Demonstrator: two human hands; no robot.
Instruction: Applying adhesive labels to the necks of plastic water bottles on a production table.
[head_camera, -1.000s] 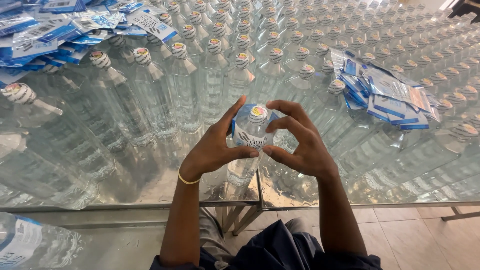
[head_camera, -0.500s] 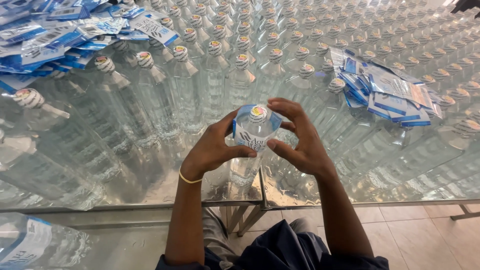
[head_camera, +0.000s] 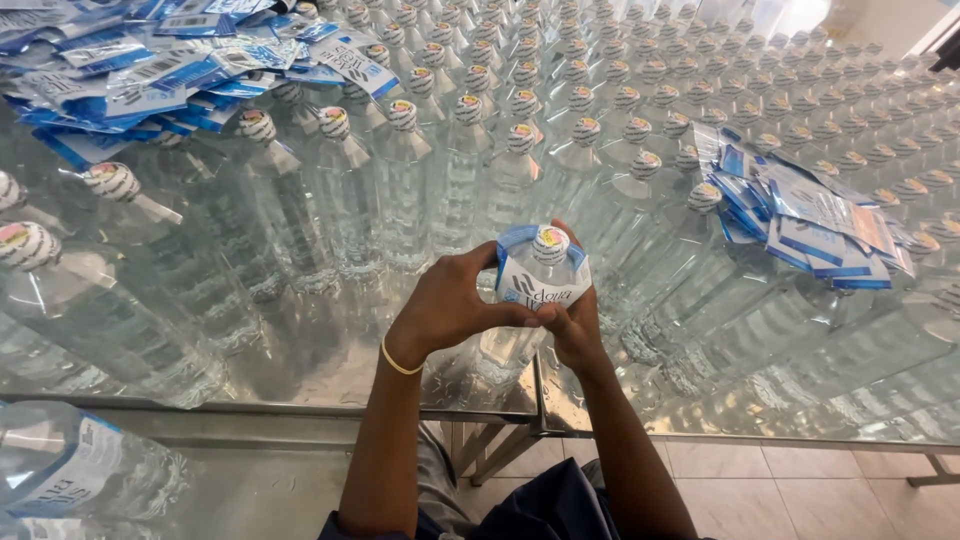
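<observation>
A clear plastic water bottle (head_camera: 497, 345) stands at the near edge of a metal table (head_camera: 330, 375). A blue and white label sleeve (head_camera: 545, 282) sits around its neck, below the striped cap (head_camera: 551, 243). My left hand (head_camera: 450, 303) grips the sleeve from the left, thumb along its lower edge. My right hand (head_camera: 577, 325) holds the sleeve from below on the right, its fingers mostly hidden behind it.
Many capped clear bottles (head_camera: 620, 110) fill the table in rows. A heap of blue and white label sleeves (head_camera: 150, 70) lies on the bottles at far left, a smaller pile of sleeves (head_camera: 810, 215) at right. A labelled bottle (head_camera: 70, 470) lies at lower left. Tiled floor below.
The label sleeve has gone further down over the bottle's neck. My right hand has dropped from the top of the cap to under the sleeve. The view shifted slightly left.
</observation>
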